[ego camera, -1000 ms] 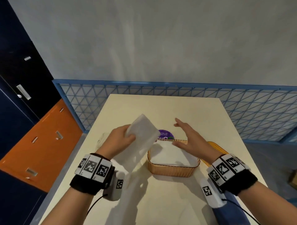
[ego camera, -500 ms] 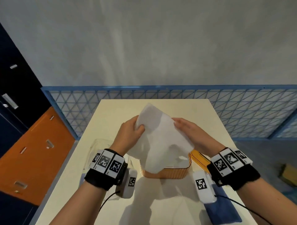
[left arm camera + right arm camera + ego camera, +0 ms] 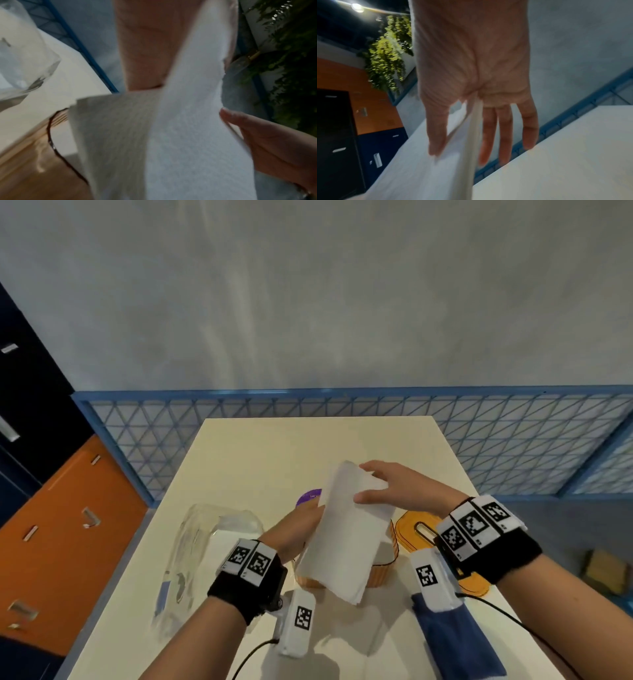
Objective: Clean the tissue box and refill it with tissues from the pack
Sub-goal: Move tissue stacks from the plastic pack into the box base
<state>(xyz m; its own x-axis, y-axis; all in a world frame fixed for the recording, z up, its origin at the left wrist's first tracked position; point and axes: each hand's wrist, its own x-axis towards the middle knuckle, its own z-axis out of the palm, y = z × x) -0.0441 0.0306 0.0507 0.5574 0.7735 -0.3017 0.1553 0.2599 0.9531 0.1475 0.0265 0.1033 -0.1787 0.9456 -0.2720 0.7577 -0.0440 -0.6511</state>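
Note:
A thick white tissue stack (image 3: 346,542) is held tilted over the orange ribbed tissue box (image 3: 380,577), hiding most of the box's opening. My right hand (image 3: 368,482) pinches the stack's top end, thumb on the near face and fingers behind. The right wrist view shows this: the right hand (image 3: 458,148) has the stack (image 3: 428,175) between thumb and fingers. My left hand (image 3: 294,529) holds the stack's left edge, its fingers hidden behind the paper. In the left wrist view the stack (image 3: 188,135) drapes past my left palm (image 3: 145,47) above the box rim (image 3: 56,148).
The box's orange lid (image 3: 411,529) with a slot lies right of the box. An empty clear pack wrapper (image 3: 205,542) lies at the left. A blue cloth (image 3: 452,642) is at the near right, a purple round thing (image 3: 308,496) behind the box. A blue mesh fence (image 3: 513,446) borders the table (image 3: 274,460).
My right hand, free a second ago, has taken the top of the stack. The stack has turned narrower and come down over the box, and my left hand has dropped lower.

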